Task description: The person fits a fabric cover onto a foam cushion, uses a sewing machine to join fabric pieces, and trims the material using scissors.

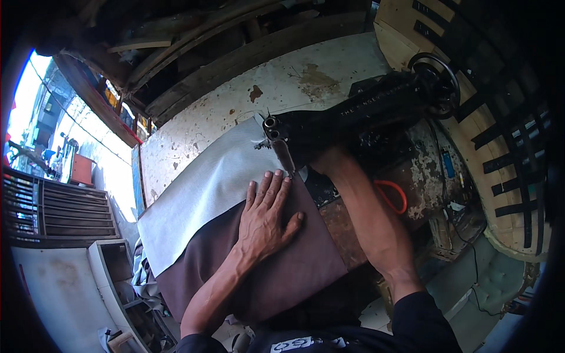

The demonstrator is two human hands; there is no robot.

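Note:
My left hand lies flat on a brown sheet of upholstery material, its fingers stretched toward the needle end of a black sewing machine. A pale grey, finely ribbed sheet lies along the brown one on its far left side, its edge curling up a little. Both sheets run up to the machine's head. My right hand reaches in beneath the machine's arm, just right of the needle area. Its fingers are hidden there, so what it touches does not show.
The worn, stained tabletop carries the machine. An orange-red loop and a blue lighter-like object lie right of my forearm. A wooden frame with black straps stands at the right. Wooden beams border the far side.

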